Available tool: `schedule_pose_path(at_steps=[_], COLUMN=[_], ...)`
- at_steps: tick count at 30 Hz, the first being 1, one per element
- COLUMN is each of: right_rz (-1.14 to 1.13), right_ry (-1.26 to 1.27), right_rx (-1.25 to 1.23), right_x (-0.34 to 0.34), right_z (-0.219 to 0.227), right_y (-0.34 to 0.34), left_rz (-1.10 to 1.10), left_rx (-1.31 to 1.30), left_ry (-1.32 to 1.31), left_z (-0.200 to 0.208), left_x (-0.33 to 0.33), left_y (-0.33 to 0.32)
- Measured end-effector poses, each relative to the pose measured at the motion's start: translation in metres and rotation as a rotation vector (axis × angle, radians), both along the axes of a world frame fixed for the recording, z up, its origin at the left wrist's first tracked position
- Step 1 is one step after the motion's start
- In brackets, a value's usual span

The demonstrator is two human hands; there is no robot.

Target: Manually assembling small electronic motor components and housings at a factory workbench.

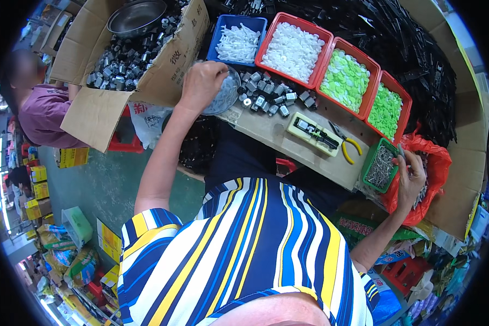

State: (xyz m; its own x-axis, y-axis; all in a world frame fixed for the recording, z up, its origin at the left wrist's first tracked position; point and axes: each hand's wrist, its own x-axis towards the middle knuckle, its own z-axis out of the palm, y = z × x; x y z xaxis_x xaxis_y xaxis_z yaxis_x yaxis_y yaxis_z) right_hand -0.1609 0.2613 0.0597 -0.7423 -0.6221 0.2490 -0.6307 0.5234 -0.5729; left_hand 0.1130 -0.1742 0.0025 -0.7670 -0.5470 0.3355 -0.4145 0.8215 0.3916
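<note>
My left hand (204, 84) is over a round clear bowl (228, 93) of small translucent pieces. Its fingers are pinched together, and whatever is in them is hidden. At the right, my right hand (410, 179) is beside a small green tray (387, 187) of thin metal pins. The thumb and fingers are bent together near a small greyish item I cannot make out. On the board between my hands, a cream block fixture (297, 132) carries a black and silver part (323, 137). Pliers (351, 149) with yellow handles lie beside it.
Small grey-black parts (269, 92) are heaped beside the bowl. Behind them stand a blue tray (216, 51) and red trays (317, 81) of white and green pieces. Cardboard boxes (157, 76) flank the board, with a red plastic bag (440, 157) at right. Another person (43, 111) sits at far left.
</note>
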Motion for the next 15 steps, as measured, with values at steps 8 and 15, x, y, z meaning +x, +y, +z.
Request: schedule_pose_path(at_steps=[8,15], right_rz=[0.134,0.407], right_ry=[-0.183,-0.605], right_rx=[-0.165,-0.236], right_x=[0.036,0.097], right_z=[-0.009,-0.018], right_y=[-0.058,-0.152], left_rz=[0.021,-0.049], left_rx=[0.507,1.122], left_ry=[0.231,0.591], left_z=[0.013,0.021], left_x=[0.007,-0.006], left_y=[0.017,0.067])
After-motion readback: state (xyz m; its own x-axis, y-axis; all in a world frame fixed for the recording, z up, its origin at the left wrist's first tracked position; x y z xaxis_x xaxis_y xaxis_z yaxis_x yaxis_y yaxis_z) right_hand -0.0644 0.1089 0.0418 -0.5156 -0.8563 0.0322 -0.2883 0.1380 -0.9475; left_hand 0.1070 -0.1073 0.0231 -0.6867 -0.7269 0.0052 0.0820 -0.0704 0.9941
